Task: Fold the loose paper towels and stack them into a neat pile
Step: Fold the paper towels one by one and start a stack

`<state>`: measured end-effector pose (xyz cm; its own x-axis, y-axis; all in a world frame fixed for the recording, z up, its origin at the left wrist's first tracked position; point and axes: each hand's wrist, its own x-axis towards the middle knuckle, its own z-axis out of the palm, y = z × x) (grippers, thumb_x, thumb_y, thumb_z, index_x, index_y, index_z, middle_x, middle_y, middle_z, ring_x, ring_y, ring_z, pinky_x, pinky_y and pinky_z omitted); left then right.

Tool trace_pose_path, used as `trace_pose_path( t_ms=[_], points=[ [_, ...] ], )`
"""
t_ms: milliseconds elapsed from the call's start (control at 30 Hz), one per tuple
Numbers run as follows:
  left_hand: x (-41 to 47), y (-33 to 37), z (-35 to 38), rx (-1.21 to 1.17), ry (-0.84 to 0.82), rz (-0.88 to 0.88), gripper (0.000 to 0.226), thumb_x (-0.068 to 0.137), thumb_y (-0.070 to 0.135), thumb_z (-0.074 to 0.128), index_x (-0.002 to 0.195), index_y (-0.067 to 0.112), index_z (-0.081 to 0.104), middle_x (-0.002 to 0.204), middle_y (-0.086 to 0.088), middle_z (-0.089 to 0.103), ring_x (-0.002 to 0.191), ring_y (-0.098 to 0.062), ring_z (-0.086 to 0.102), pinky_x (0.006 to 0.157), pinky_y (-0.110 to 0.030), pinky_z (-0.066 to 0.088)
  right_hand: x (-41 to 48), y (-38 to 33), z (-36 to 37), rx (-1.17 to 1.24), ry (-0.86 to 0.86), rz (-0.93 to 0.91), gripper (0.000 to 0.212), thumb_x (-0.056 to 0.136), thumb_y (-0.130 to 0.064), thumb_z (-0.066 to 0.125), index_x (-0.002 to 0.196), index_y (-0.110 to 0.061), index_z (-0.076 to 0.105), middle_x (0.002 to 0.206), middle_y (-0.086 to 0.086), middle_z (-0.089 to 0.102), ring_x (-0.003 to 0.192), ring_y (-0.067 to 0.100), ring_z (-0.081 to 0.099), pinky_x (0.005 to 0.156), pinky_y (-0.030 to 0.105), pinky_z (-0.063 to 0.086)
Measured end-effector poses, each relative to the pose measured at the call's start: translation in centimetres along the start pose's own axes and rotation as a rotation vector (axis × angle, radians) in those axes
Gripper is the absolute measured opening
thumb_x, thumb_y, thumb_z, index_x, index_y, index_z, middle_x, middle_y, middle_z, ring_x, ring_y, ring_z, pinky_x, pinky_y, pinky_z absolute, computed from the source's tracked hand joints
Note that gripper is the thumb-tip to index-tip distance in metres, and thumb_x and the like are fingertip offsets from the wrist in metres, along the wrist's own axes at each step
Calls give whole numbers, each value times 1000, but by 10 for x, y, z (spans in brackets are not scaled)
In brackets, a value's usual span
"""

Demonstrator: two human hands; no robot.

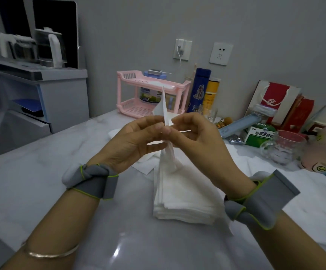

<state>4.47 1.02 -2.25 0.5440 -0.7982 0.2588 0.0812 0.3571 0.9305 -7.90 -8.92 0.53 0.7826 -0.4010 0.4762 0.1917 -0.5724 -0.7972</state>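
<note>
Both hands hold one white paper towel (pixel 165 108) upright above the table, seen edge-on. My left hand (pixel 136 140) pinches it from the left and my right hand (pixel 195 138) pinches it from the right, fingertips meeting at its middle. The towel's lower part hangs down to a stack of folded white towels (pixel 185 199) lying on the marble table (pixel 51 182) below my hands. More loose white towels (pixel 144 164) lie flat behind the stack, and others (pixel 314 195) spread out to the right.
A pink two-tier rack (pixel 133 94) stands at the back by the wall. Bottles, a green medicine box (pixel 259 133), a glass cup (pixel 284 147) and red bags crowd the right back. A water dispenser cabinet (pixel 41 90) with kettles stands left.
</note>
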Motion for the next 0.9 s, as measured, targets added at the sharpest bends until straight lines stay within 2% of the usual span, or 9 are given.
trace_pose_path(
  t_ms=[100, 167, 267, 367, 467, 567, 667, 733, 900],
  points=[
    [0, -2, 1, 49, -1, 4, 39, 74, 26, 62, 110, 12, 61, 100, -1, 72, 91, -16, 69, 68, -21, 54, 0, 0, 0, 49, 1, 59, 19, 81, -34, 66, 94, -22, 61, 90, -5, 66, 81, 9, 66, 76, 25, 56],
    [0, -2, 0, 34, -6, 3, 33, 75, 23, 61, 105, 12, 63, 96, -4, 71, 87, -17, 68, 69, -22, 55, 0, 0, 1, 80, 0, 79, 4, 84, -28, 64, 85, -24, 61, 84, -7, 66, 79, 7, 64, 74, 21, 55],
    [0, -3, -3, -18, -21, 6, 31, 73, 26, 60, 101, 12, 63, 91, -5, 68, 82, -17, 66, 70, -25, 56, 1, -1, -1, 244, -26, 177, 11, 87, -19, 60, 77, -23, 62, 71, -12, 66, 69, 3, 65, 62, 15, 54],
    [-1, -1, -1, -38, -40, 8, 39, 73, 34, 59, 105, 12, 63, 97, -7, 68, 88, -20, 66, 75, -28, 57, 1, -2, -4, 362, -91, 269, 9, 85, -16, 62, 77, -18, 66, 65, -12, 68, 64, 3, 65, 61, 14, 54],
    [-2, -1, 4, -30, -70, -17, 47, 63, 44, 66, 100, 15, 69, 99, -4, 71, 90, -19, 69, 71, -27, 57, -1, 0, -3, 331, -104, 254, 9, 80, -16, 67, 72, -19, 67, 65, -11, 68, 62, 1, 63, 61, 13, 51],
    [-3, -1, 8, 7, -59, -67, 74, 51, 55, 75, 106, 8, 59, 99, -5, 71, 93, -20, 69, 69, -24, 55, -4, -1, 1, 295, -100, 201, 8, 67, -23, 73, 67, -19, 67, 62, -9, 68, 58, 2, 61, 58, 10, 49],
    [-4, 0, 9, -2, -51, -67, 54, 70, 46, 60, 108, 7, 58, 104, -9, 70, 96, -22, 68, 72, -26, 56, -4, -1, 1, 345, -95, 220, 15, 56, -32, 70, 64, -20, 68, 62, -8, 68, 57, 2, 62, 57, 10, 49],
    [-4, 1, 10, -24, -34, -77, 60, 75, 39, 53, 121, 0, 53, 118, -17, 64, 103, -27, 65, 76, -29, 57, -3, 0, 1, 408, -84, 276, 16, 54, -31, 70, 64, -19, 69, 64, -7, 69, 58, 2, 63, 57, 11, 50],
    [-6, 3, 9, -103, 11, -100, 58, 77, 28, 55, 128, 0, 51, 126, -19, 59, 112, -32, 59, 88, -35, 54, -2, -4, -1, 508, -36, 283, 4, 73, -12, 68, 72, -11, 64, 64, -4, 68, 62, 5, 64, 64, 14, 53]
  ],
)
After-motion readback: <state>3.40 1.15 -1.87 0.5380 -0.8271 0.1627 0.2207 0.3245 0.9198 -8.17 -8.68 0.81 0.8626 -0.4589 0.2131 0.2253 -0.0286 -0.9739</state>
